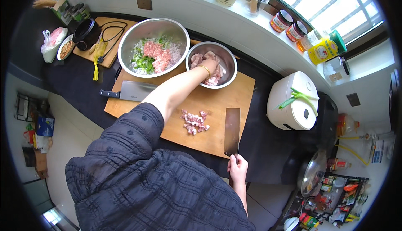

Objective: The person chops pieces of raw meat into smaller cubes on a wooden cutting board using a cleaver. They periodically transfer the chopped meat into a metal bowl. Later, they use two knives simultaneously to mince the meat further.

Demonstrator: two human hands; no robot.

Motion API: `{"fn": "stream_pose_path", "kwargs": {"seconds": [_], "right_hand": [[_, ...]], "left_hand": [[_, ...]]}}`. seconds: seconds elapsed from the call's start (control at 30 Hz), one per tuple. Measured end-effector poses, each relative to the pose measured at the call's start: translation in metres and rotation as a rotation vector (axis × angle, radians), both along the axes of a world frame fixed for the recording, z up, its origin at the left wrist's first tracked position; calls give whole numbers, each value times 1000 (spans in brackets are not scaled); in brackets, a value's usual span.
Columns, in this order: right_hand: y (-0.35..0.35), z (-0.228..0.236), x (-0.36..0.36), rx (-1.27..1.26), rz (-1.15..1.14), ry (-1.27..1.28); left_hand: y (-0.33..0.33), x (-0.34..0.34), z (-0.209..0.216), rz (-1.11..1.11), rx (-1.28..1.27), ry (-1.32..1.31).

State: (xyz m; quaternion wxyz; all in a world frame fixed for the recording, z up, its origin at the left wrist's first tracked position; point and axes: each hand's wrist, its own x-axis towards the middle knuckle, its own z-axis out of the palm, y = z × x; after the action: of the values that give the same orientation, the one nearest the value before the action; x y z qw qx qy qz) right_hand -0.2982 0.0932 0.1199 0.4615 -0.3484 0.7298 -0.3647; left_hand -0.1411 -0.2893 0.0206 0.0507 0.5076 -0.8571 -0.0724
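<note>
My left hand (210, 65) reaches into the smaller steel bowl (229, 73), its fingers curled onto raw meat (214, 80); the fingertips are partly hidden there. At the board's near right edge, my right hand (238, 168) is closed round the handle of a cleaver (232, 131). Its broad blade lies over the wooden cutting board (217, 101), pointing away from me. A small heap of diced raw meat (194, 122) sits on the board, left of the blade. Beyond my left forearm, a large steel bowl (179, 30) contains minced meat, chopped greens and pale diced pieces.
A second cleaver (136, 91) rests at the board's left, partly behind my arm. To the right stands a white rice cooker (289, 101) with green onions (298, 98) on its lid. A smaller board (109, 55) carries a black pot (86, 34). Jars (281, 21) line the windowsill.
</note>
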Motion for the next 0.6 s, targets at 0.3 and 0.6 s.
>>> {"fn": "stream_pose_path", "kwargs": {"seconds": [0.3, 0.6], "right_hand": [[-19, -4, -3, -8, 19, -21], [-17, 0, 0, -12, 10, -26]], "left_hand": [[-21, 25, 57, 151, 195, 285], [-15, 4, 30, 128, 182, -18]]}}
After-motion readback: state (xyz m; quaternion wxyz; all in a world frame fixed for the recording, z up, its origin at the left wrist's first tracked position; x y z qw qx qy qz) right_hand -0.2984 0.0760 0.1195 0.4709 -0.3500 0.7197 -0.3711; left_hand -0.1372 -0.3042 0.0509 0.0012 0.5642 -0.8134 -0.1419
